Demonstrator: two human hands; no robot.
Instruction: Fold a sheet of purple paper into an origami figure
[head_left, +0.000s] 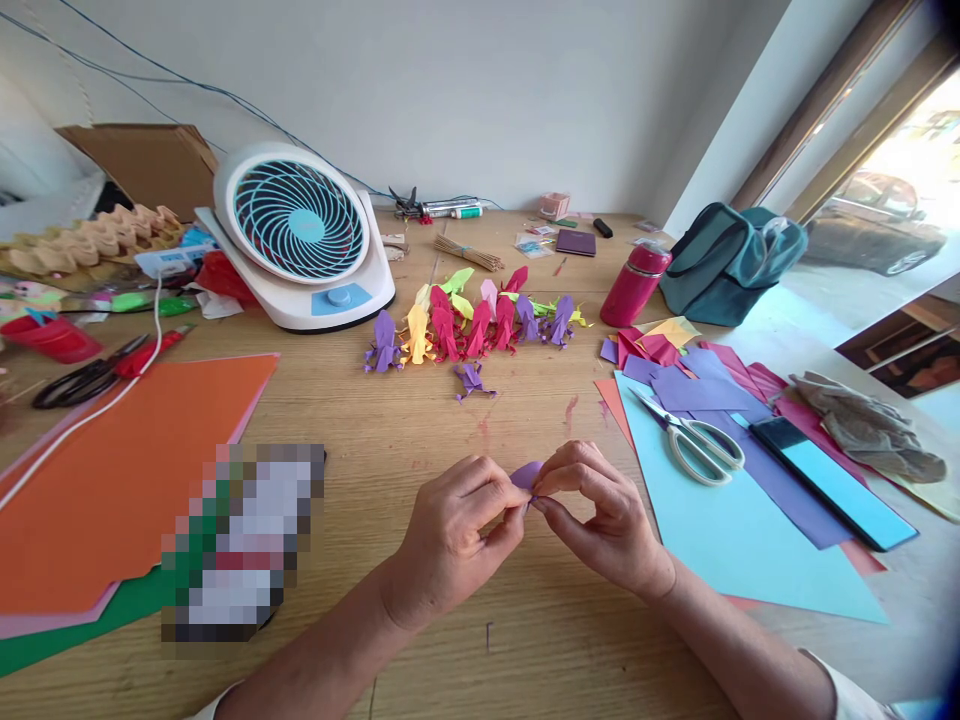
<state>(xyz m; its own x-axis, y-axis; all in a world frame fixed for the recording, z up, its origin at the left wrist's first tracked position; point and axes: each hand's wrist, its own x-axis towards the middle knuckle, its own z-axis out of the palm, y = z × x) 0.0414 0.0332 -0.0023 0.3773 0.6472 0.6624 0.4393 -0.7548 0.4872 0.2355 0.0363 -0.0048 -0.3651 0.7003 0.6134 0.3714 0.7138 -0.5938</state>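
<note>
Near the middle of the table, my left hand [466, 530] and my right hand [604, 515] meet fingertip to fingertip. Both pinch a small purple folded paper piece [527, 474]; its rounded upper part shows above the fingers, and the rest is hidden by them. Beyond my hands lies a single purple origami figure [472, 380]. Behind it stands a cluster of folded paper figures in red [478, 330], yellow [418, 332], purple [385, 340] and green. A thin dark strip [489, 637] lies on the table below my hands.
At left are orange paper sheets [142, 470], black-handled scissors [82, 375] and a blurred-out object [247, 545]. A white fan [300, 235] stands behind. On the right are light blue paper [735, 540], white-handled scissors [701, 450], a phone [832, 482], a red bottle [636, 285] and a teal bag [720, 265].
</note>
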